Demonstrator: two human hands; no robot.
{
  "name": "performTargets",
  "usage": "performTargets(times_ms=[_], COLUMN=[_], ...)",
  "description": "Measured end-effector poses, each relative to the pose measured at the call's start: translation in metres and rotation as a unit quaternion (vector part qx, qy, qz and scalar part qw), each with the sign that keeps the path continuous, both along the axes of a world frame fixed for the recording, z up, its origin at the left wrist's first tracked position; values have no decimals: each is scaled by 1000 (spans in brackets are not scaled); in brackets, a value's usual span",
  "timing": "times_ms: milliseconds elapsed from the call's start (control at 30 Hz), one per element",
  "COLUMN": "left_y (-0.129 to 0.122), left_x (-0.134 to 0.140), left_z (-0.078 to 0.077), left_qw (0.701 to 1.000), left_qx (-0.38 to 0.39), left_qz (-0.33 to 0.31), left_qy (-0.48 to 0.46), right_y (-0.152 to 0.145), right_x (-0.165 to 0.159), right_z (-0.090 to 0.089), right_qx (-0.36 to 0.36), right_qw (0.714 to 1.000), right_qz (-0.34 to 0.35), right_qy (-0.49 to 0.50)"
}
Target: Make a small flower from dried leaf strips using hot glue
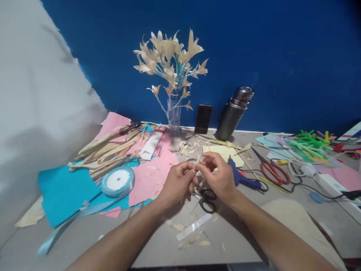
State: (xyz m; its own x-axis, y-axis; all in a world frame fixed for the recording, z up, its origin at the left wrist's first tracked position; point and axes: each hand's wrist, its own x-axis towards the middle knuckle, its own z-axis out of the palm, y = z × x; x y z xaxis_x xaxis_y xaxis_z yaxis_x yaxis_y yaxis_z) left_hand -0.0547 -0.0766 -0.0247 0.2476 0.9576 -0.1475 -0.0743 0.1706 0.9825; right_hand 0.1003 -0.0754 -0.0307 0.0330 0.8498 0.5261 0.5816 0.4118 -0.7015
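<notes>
My left hand (pixel 180 180) and my right hand (pixel 218 173) meet over the middle of the table, fingertips pinched together. Between them is a small pale piece of dried husk (pixel 198 159), mostly covered by the fingers. Just below the hands lie black-handled scissors (pixel 208 201), partly hidden. A blue glue gun (pixel 245 178) rests right of my right hand. Husk scraps (pixel 186 146) are scattered around. Behind stands a clear vase (pixel 174 116) with cream husk flowers (pixel 172 56) on pale blue stems.
At left are a light-blue ribbon spool (pixel 117 181), blue sheet (pixel 64 192), pink paper (pixel 152 177) and long husk strips (pixel 109 148). A phone (pixel 203 119) and steel flask (pixel 234 113) lean on the wall. Red-handled scissors (pixel 273 171), cables and green pipe cleaners (pixel 307 145) lie right.
</notes>
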Motion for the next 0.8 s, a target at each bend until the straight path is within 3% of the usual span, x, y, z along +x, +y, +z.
performTargets(times_ms=[133,267,467,800], left_y=[3,8,10,17], left_x=[-1,-4,-9,-18], left_z=[-4,-7,-6,-10], left_qw=[999,994,979,984], left_qx=[-18,-11,-23,-38], left_qz=[7,-24,-81,-98], left_qy=[-27,-109,-186,-143], right_y=[1,2,-5,-6], right_x=[4,7,4,1], right_z=[6,13,19,20], right_qx=[19,17,24,57], right_qw=[999,998,989,985], right_qz=[18,23,136,159], right_qy=[43,64,48,43])
